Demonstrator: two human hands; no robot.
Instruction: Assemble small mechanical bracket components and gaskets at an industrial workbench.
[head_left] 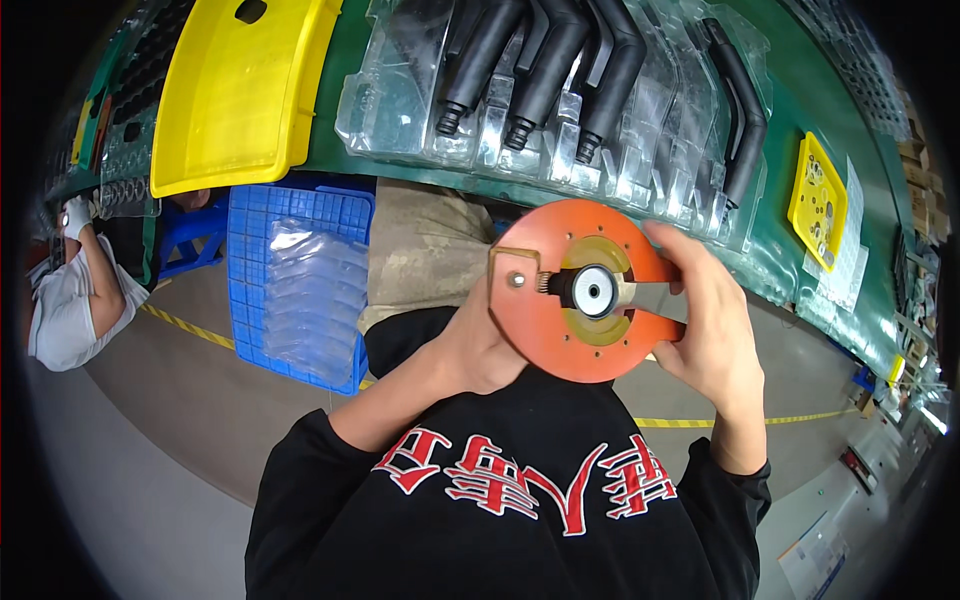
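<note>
An orange round disc fixture (530, 310) with a slot at its right side is held up in front of my chest. In its middle sits a black cylindrical part (594, 291) with a white ring face, beside a small spring and a bent metal bracket. My left hand (480, 345) grips the disc's left edge, its fingers partly hidden behind it. My right hand (715, 320) curls round the two ends beside the slot, thumb at the lower end and fingers at the upper. Several black angled tube handles (540, 75) lie in a clear plastic tray beyond the disc.
Beyond my hands runs a green bench (330, 130) with the clear tray (400, 120), a yellow bin (230, 100) and a small yellow tray (815, 205) of little parts. Below its edge stands a blue crate (250, 290) holding clear plastic trays. A co-worker (80, 300) is at far left.
</note>
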